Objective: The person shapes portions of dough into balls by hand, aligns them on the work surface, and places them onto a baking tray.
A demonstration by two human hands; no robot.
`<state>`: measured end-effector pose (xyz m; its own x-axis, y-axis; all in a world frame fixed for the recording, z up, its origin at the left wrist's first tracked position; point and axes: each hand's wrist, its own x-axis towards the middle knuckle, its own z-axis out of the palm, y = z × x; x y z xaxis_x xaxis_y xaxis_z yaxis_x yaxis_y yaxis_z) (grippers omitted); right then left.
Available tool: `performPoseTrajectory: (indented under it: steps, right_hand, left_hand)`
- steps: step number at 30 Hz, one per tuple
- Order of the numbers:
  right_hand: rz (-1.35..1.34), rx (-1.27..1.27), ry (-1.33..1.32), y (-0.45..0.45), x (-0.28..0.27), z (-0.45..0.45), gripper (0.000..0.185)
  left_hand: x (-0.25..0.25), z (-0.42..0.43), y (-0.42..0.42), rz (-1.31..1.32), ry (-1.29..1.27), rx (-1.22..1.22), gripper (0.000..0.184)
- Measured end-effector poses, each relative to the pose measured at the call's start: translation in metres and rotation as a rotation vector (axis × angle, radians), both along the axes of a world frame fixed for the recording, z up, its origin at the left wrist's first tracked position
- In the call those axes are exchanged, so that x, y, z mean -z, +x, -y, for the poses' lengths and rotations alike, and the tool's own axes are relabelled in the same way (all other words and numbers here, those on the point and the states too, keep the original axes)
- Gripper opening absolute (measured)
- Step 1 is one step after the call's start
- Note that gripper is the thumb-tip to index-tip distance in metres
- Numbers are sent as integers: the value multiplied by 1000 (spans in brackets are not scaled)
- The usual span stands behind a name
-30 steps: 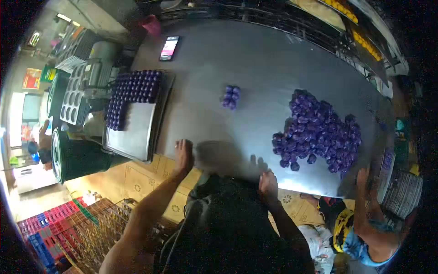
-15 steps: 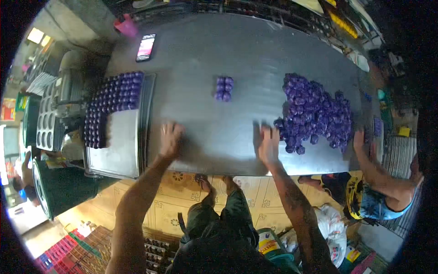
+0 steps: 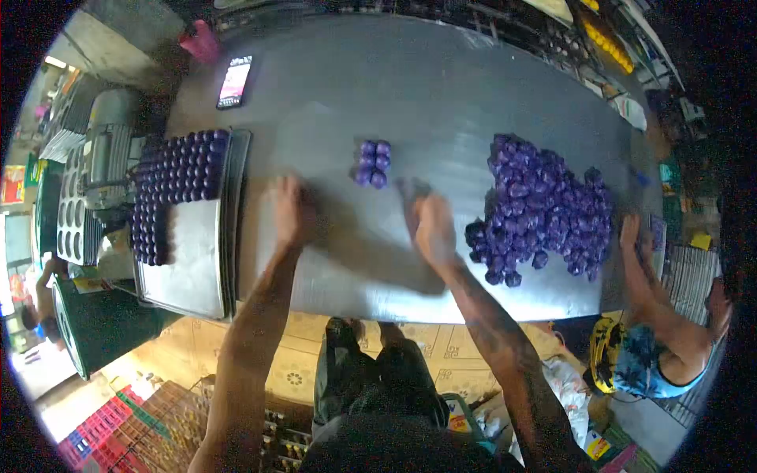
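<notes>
A broad grey metal desk point(image 3: 331, 87) spans the workroom above a patterned floor point(image 3: 296, 355). Near its middle sits a small two-column block of purple balls point(image 3: 372, 163); the left hand point(image 3: 290, 214) is on its near left and the right hand point(image 3: 433, 229) on its near right. The hands are well apart; blur hides whether either grips anything. Over the last half second the right hand has shifted from the loose purple pile point(image 3: 544, 209) toward the block, putting it between the two. At left, a tray point(image 3: 189, 256) carries neat purple rows point(image 3: 180, 165), its near right part bare. Another person's hand point(image 3: 629, 234) rests right of the pile. The phone point(image 3: 235, 82) is lit, its writing too small to read; a yellow label point(image 3: 598, 447) at lower right is illegible too.
</notes>
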<state>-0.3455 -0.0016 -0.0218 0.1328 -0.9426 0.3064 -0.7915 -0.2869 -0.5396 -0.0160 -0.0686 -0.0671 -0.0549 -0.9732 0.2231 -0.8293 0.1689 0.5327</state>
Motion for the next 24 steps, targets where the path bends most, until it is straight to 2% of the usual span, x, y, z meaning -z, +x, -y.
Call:
performPoseTrajectory:
  steps: [2,3,6,8,9,11,12,13,15,17,18,19,21,23,24]
  right_hand:
    - [51,-323,57,-8,9,-5,20]
    - [54,-326,54,-10,4,7,20]
    - [-158,2,83,-13,1,48,20]
    - [-99,39,57,-3,20,91,19]
    - [-40,85,66,3,28,88,17]
    - [11,123,42,1,28,80,16]
    - [100,24,94,-6,36,52,15]
    - [190,-71,151,-13,46,20,15]
    - [280,-164,210,-16,42,23,15]
    - [-37,38,174,-13,12,67,10]
    - [-198,136,138,-12,9,91,8]
    - [-201,143,135,-9,20,105,8]
    - [-157,154,204,-3,44,90,9]
    - [-135,152,203,-8,64,87,10]
    - [-74,122,92,-13,82,66,12]
  left_hand:
    - [21,-35,9,1,72,21,31]
    - [11,-42,18,18,101,36,31]
    - [-28,12,17,135,69,22,31]
    - [-6,75,6,107,-28,-45,37]
    - [22,58,11,106,8,-29,37]
    - [103,46,23,-142,139,71,39]
    - [115,49,31,-262,197,120,40]
    - [104,46,39,-261,199,125,40]
    - [72,32,53,-7,188,117,42]
    - [56,52,49,221,82,109,45]
    - [52,94,34,319,-45,98,47]
    - [41,118,23,316,-50,104,47]
    - [12,124,1,141,308,194,39]
    - [8,122,0,53,453,224,38]
    - [35,89,12,-214,442,165,38]
